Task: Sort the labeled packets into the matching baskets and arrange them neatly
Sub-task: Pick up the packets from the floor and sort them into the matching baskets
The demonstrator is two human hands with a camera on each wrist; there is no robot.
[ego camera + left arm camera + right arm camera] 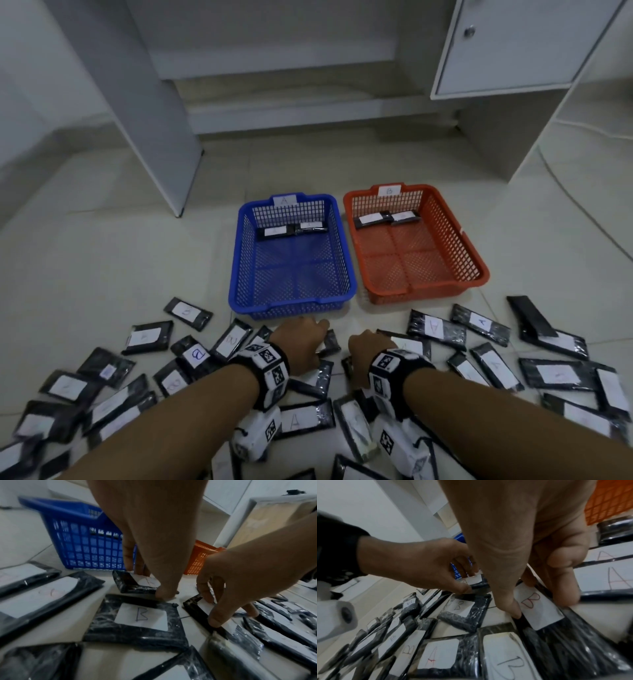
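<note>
A blue basket (pixel 239 260) tagged A and an orange basket (pixel 476 253) tagged B stand side by side on the floor, each with two packets at its far end. Black packets with white labels lie scattered in front of them. My left hand (pixel 303 337) pinches a packet labelled A (pixel 130 582) on the floor just before the blue basket, thumb on its near edge and fingers on the far edge. Beside it, my right hand (pixel 370 346) grips a packet labelled B (pixel 544 618) by its two long edges; the packet still lies on the floor.
Another B packet (pixel 142 616) lies just behind the two hands. A packets (pixel 479 322) lie to the right, and mixed packets (pixel 191 354) are piled to the left. A white desk panel (pixel 164 137) and a cabinet (pixel 513 51) stand behind the baskets. A cable (pixel 582 205) runs along the floor at right.
</note>
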